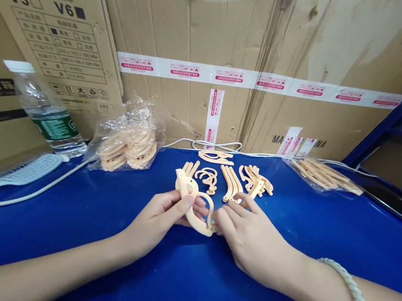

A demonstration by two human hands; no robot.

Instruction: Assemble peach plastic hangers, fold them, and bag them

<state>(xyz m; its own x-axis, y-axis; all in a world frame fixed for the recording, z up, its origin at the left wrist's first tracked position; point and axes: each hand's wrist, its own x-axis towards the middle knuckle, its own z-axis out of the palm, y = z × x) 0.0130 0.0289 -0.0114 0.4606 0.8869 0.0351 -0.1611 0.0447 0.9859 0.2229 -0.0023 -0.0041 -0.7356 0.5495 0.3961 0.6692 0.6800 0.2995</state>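
Observation:
My left hand (169, 209) pinches a beige curved body piece of what looks like a folding clothes hanger (199, 221) between thumb and fingers, above the blue table. An oval opening shows near its upper end, and a thin curved bar arches along its right side. At its lower right end my right hand (244, 231) is closed with the fingers curled. A straight beige arm piece (256, 189) sticks up from the right hand's fingers. Whether that arm is joined to the curved body is hidden by the fingers.
Behind the hands lie loose beige arms (231, 182), hooks (208, 177), small curved pieces (250, 175) and a curved frame (216, 157). Bagged parts stand left (131, 148) and right (322, 175). A water bottle (51, 120), hairbrush (30, 170) and white cable (38, 199) are left; cardboard (184, 34) stands behind.

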